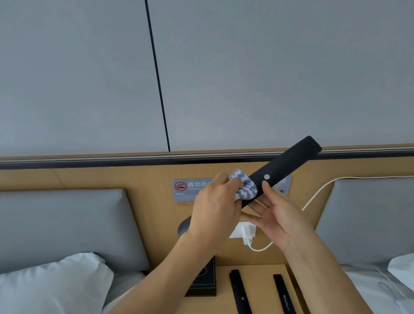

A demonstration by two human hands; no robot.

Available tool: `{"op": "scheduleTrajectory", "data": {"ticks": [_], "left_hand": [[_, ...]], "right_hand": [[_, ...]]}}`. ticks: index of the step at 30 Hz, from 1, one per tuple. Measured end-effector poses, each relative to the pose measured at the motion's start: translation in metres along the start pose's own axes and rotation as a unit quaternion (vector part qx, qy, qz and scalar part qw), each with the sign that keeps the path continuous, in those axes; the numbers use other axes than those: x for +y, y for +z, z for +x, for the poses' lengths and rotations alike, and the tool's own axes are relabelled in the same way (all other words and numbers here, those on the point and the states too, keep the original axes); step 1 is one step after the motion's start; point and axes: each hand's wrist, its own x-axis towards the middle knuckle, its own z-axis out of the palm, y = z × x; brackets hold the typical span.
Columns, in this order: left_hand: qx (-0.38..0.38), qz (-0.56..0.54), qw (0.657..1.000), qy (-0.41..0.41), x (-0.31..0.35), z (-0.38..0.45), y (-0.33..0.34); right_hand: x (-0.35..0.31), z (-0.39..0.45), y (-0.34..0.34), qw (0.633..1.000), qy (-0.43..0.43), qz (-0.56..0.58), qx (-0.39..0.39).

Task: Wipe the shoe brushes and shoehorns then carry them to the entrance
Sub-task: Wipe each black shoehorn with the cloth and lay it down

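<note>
Below both hands, nearest the viewer, two long black shoehorns lie flat on the wooden counter: the left shoehorn carries a small pale dot, and the right shoehorn, printed with white lettering, lies beside it with a bare strip of wood between them. A black box sits on the counter under the left forearm. A white pillow lies on the bed well left of the left arm, and more white bedding lies right of the right arm. Higher up, the left hand curls its fingers round a blue-and-white striped cloth and presses it against the lower end of a third black shoehorn, which is held in the air and slants up to the right past the right hand. The right hand is mostly open, palm up, fingers stretched under the shoehorn's lower end and the thumb resting on its upper face near a white dot. Behind the hands, a white charger is plugged into the wooden headboard panel, its cable looping up to the right. A no-smoking sign is fixed to the panel just left of the cloth, partly hidden by the hands. Grey padded headboard cushions flank the panel, and a grey wall with a dark vertical seam rises beyond.
</note>
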Motion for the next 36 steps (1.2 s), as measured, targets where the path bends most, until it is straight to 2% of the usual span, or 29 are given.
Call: {"op": "scheduleTrajectory", "data": {"ticks": [5, 10, 14, 20, 28, 31, 36], "left_hand": [[0.016, -0.007, 0.999, -0.042, -0.011, 0.000, -0.001], [0.057, -0.004, 0.997, -0.043, -0.015, -0.001, -0.002], [0.057, 0.017, 0.994, -0.088, -0.035, -0.005, -0.005], [0.054, 0.022, 0.984, -0.169, -0.079, -0.020, -0.012], [0.103, 0.053, 0.970, -0.214, -0.079, -0.028, -0.011], [0.079, 0.032, 0.977, -0.194, -0.064, -0.029, -0.003], [0.067, -0.017, 0.991, -0.112, -0.037, -0.026, 0.006]], "right_hand": [[0.009, -0.003, 0.001, 1.000, -0.020, -0.018, 0.015], [0.022, -0.004, 0.000, 0.996, -0.076, 0.012, 0.036], [0.023, -0.006, -0.006, 0.991, -0.113, 0.041, 0.050], [0.018, -0.009, -0.015, 0.989, -0.134, 0.059, 0.030], [0.031, -0.004, -0.006, 0.989, -0.135, 0.056, 0.006], [0.037, -0.002, 0.004, 0.991, -0.131, 0.033, 0.003], [0.045, 0.001, 0.013, 0.991, -0.135, -0.007, -0.018]]}}
